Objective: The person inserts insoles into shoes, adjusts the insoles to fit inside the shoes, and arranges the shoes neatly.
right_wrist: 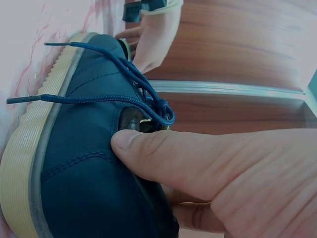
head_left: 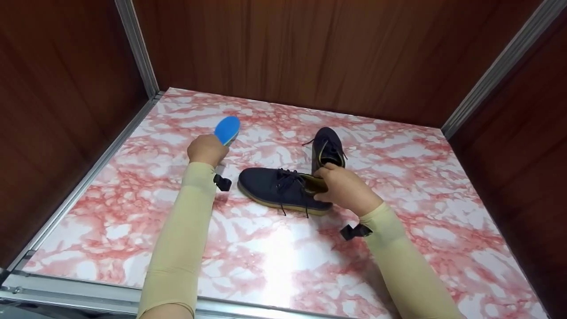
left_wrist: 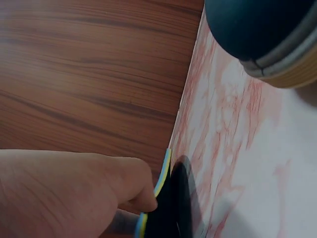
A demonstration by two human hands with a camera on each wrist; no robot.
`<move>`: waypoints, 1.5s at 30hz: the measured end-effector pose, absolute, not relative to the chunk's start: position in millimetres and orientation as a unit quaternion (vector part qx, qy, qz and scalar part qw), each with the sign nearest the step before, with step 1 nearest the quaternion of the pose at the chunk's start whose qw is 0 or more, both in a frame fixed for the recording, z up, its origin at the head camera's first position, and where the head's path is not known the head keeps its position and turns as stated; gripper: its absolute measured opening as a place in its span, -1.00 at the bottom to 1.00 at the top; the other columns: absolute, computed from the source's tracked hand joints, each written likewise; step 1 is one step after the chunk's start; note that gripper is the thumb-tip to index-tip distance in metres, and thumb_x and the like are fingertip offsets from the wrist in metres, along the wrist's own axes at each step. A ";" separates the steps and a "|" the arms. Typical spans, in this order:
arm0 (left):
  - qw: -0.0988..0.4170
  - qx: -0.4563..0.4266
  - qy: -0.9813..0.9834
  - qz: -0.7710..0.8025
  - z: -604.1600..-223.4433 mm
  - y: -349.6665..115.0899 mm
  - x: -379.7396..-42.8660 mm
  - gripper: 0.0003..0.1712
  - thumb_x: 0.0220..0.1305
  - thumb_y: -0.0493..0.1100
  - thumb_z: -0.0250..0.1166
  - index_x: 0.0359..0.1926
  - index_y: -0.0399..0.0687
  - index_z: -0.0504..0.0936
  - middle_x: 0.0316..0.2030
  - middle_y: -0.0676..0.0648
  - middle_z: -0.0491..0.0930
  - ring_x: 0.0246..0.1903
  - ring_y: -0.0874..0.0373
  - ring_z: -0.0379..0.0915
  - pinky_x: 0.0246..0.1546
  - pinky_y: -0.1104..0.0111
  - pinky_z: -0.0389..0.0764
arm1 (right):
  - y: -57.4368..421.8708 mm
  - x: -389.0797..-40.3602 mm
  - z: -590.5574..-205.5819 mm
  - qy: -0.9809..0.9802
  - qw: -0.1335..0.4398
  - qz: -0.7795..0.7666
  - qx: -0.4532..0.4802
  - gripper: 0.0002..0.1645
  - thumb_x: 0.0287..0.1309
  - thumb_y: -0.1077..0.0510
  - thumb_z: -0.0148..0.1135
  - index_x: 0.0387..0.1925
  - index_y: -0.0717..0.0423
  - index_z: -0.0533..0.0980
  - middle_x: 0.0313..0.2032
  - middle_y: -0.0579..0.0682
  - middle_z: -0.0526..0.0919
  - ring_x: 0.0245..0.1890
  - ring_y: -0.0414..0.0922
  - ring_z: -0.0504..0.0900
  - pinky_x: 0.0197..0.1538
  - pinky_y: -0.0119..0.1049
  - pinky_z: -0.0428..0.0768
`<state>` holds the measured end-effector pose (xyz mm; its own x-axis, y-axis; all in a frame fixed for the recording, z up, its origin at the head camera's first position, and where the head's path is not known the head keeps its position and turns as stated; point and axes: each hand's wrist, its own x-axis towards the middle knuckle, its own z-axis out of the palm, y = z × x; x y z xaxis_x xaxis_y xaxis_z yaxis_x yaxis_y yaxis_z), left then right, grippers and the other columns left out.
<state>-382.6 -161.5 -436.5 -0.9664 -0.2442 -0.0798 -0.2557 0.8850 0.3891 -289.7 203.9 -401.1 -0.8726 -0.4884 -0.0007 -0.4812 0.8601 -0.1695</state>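
A blue insole point(head_left: 227, 129) with a yellow layer along its edge is pinched in my left hand point(head_left: 207, 149), tilted over the marbled surface. In the left wrist view the insole point(left_wrist: 164, 172) shows a dark underside. A dark navy lace-up shoe point(head_left: 266, 186) with a tan sole lies sideways, its toe to the left. My right hand point(head_left: 347, 188) grips this shoe by the opening near its heel. In the right wrist view the thumb presses the outer side of the shoe point(right_wrist: 84, 148); the other fingers are mostly hidden. Dark laces point(head_left: 289, 180) hang down its side.
The matching shoe point(head_left: 327, 144) stands just behind, its toe pointing away. A red-and-white marbled tabletop point(head_left: 221, 252) lies beneath everything. Brown wood-grain panels point(head_left: 288, 48) with metal corner rails enclose the back and sides. A metal rail point(head_left: 79, 294) runs along the front edge.
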 end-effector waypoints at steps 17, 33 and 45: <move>-0.085 -0.089 0.965 0.231 -444.7 -166.5 -384.0 -0.60 0.58 -0.34 -0.03 0.07 -0.48 0.71 0.04 -0.46 0.77 0.06 -0.39 0.76 0.13 -0.20 0.72 | 205.5 -288.3 -403.3 0.959 0.007 -0.075 -0.274 -0.40 0.21 -0.01 0.67 0.16 0.20 0.67 0.04 0.12 0.71 -0.05 0.06 0.76 0.11 0.05 0.75; -0.145 -0.127 0.941 0.277 -486.2 -190.1 -422.4 -0.56 0.55 -0.33 -0.03 0.23 -0.60 0.54 0.08 -0.58 0.70 0.07 -0.49 0.71 0.18 -0.26 0.66 | 204.8 -289.6 -400.3 0.962 0.019 -0.073 -0.263 -0.40 0.24 -0.01 0.65 0.19 0.19 0.68 0.05 0.12 0.71 -0.03 0.07 0.76 0.13 0.05 0.75; -0.091 -0.174 0.930 0.310 -457.2 -178.8 -385.9 -0.45 0.71 -0.26 -0.23 0.60 -0.20 0.17 0.33 -0.60 0.45 0.29 -0.60 0.48 0.17 -0.40 0.63 | 203.5 -288.8 -400.3 0.963 0.020 -0.073 -0.259 -0.40 0.21 0.00 0.66 0.18 0.19 0.68 0.04 0.11 0.72 -0.05 0.05 0.76 0.11 0.05 0.75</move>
<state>-385.9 -178.8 -457.2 -0.9231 -0.3795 0.0616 -0.2665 0.7471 0.6090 -288.8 203.5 -400.3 -0.8650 -0.5017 -0.0005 -0.4959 0.8550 -0.1517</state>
